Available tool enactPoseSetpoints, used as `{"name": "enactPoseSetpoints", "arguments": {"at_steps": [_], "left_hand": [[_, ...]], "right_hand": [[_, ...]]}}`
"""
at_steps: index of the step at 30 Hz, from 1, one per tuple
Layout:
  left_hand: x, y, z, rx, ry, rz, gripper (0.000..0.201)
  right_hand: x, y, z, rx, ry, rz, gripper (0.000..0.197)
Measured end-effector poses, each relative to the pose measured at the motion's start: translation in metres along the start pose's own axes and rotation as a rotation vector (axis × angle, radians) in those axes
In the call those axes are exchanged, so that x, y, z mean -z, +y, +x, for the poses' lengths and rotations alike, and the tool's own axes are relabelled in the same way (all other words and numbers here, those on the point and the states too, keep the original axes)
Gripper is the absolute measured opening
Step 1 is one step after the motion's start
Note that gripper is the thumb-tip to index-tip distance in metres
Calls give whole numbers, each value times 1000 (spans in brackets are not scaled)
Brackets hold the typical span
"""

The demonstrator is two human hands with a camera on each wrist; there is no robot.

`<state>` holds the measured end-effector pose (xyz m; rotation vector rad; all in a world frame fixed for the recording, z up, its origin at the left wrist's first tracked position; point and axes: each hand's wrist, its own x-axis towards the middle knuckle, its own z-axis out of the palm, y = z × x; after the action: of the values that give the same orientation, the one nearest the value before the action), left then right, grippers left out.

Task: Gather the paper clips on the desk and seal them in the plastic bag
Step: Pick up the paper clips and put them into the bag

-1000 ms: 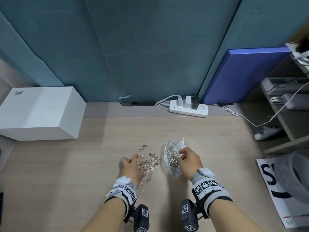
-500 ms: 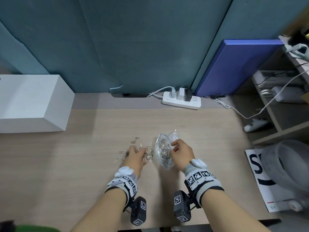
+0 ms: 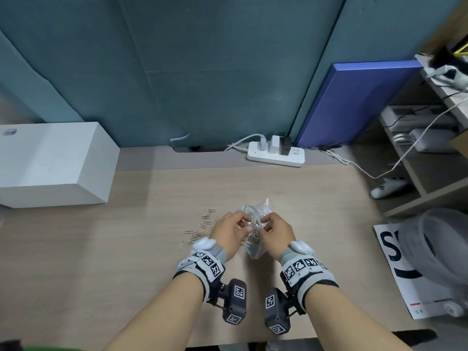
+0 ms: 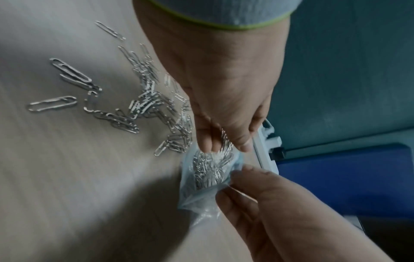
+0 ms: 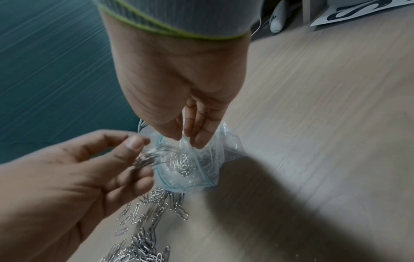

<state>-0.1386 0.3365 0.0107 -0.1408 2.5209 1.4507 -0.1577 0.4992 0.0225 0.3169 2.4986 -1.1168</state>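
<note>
A small clear plastic bag [image 3: 255, 249] with a blue zip edge stands open on the wooden desk [image 3: 126, 274], several silver paper clips inside it [image 5: 181, 163]. My right hand [image 3: 274, 230] pinches the bag's rim [image 5: 190, 141] between thumb and fingers and holds the mouth open. My left hand [image 3: 231, 229] hangs over the mouth, fingers curled round a bunch of clips [image 4: 224, 143] that slide into the bag [image 4: 208, 170]. Loose paper clips [image 3: 200, 230] lie scattered left of the bag; the left wrist view shows this pile [image 4: 143, 102].
A white box [image 3: 50, 165] sits at the desk's back left. A white power strip [image 3: 274, 154] with plugs lies at the back edge, a blue board [image 3: 354, 102] leaning behind it. Shelves [image 3: 430, 148], a grey bin [image 3: 440, 244] and a printed sheet [image 3: 395, 262] stand to the right.
My left hand left the pile with a bunch of clips and moved right to the bag's mouth. My right hand kept its hold on the bag.
</note>
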Motion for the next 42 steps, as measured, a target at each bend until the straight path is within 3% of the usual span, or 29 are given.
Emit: {"name": "enactPoseSetpoints", "arguments": {"at_steps": [2, 4, 6, 9, 13, 17, 22, 28, 31, 36, 42], "left_hand": [[-1, 4, 0, -45, -26, -8, 22], [7, -8, -3, -68, 26, 149, 31], [23, -29, -14, -22, 87, 348, 54], [42, -66, -47, 98, 67, 665, 100], [34, -101, -84, 109, 24, 737, 120], [17, -114, -77, 77, 81, 769, 105], [8, -114, -31, 11, 137, 730, 85], [-8, -88, -7, -73, 112, 730, 104], [-19, -83, 5, -162, 79, 782, 92], [-19, -88, 22, -95, 135, 848, 54], [-1, -92, 16, -64, 77, 764, 52]], "right_hand": [[0, 0, 0, 4, -7, -1, 20], [-1, -1, 0, 4, -6, -4, 20], [0, -1, 0, 1, -3, -7, 21], [2, 1, 0, 3, -16, -14, 23], [0, 6, 4, 9, -10, -32, 23], [-1, 8, 11, 25, -1, -64, 21], [6, 12, 18, 46, 46, -44, 21], [20, 13, 18, 50, 98, -5, 26], [26, 13, 17, 62, 131, 0, 27], [32, 16, 18, 50, 170, 26, 27], [26, 11, 18, 18, 117, 23, 24]]}}
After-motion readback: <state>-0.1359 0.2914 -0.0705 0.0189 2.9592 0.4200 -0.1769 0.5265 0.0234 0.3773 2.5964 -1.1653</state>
